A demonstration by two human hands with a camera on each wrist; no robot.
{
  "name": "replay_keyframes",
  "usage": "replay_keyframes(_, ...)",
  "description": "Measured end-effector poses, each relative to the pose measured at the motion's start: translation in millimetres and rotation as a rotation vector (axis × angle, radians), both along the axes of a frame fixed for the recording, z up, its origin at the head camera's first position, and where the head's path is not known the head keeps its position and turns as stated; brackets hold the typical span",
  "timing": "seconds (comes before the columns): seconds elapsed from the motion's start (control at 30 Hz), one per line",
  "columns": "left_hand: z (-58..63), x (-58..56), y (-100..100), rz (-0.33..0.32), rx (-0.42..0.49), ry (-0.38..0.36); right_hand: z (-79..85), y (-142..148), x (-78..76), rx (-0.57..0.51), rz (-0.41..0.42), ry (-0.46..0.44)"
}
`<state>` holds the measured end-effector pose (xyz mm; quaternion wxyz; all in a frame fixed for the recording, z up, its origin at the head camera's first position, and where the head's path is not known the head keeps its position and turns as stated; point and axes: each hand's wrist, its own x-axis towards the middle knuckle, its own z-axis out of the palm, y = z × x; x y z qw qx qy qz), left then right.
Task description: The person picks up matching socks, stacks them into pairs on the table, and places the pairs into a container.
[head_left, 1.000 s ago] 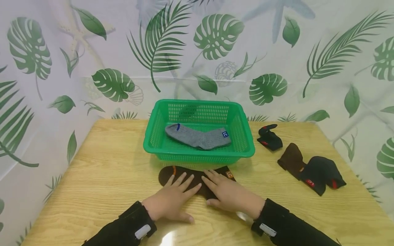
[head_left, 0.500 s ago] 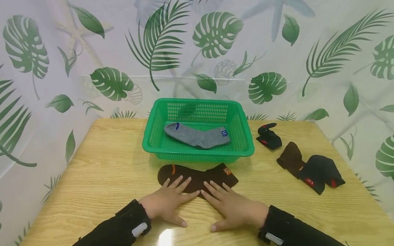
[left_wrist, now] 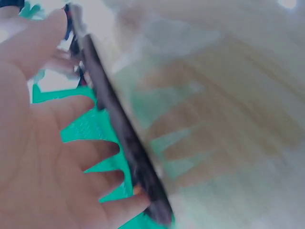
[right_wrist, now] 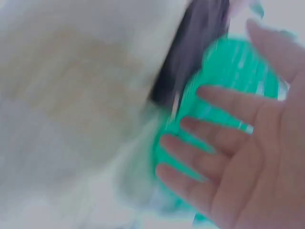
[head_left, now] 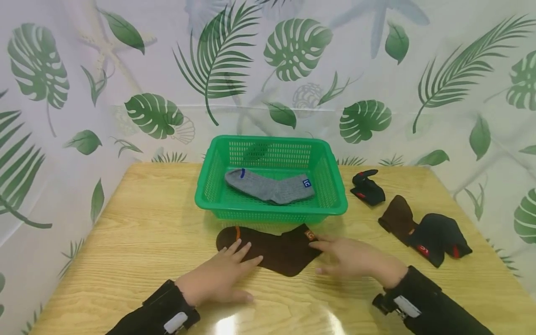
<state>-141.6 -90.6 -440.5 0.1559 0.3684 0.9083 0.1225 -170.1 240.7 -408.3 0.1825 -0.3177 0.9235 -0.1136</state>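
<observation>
1. Brown sock (head_left: 278,251) lies flat on the table (head_left: 155,223), long axis left to right, toe left, cuff right.
2. Left hand (head_left: 213,281): fingers spread, tips over the toe half.
3. Right hand (head_left: 358,260) is nearer the cuff, fingers straight and parted; blur hides whether they touch.
4. Green basket (head_left: 271,209) sits just beyond the sock; wood extends leftward and toward the person.

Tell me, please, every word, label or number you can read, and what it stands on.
"LC": blue tag, grey sock; first letter uncertain.
"LC", probably: orange tag, flat brown sock.
"LC", perhaps: red tag, nearer black sock.
Too small to read: red patch, farther black sock; orange patch, other brown sock.
</observation>
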Motion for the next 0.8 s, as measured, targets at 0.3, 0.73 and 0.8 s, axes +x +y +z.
replay_keyframes(0.3, 11.5, 9.4, -41, 0.119, 0.194, 0.101, -3.4, 104, -38.3, 0.118, -0.469, 0.231)
replay_keyframes(0.73, 3.0, 8.9, -45, 0.134, 0.212, 0.165, -20.4, 136, -52.9, 0.143, -0.6, 0.149)
replay_keyframes(0.8, 2.9, 9.0, -46, 0.139, 0.211, 0.164, -18.2, 135, -54.1, 0.162, -0.584, 0.128)
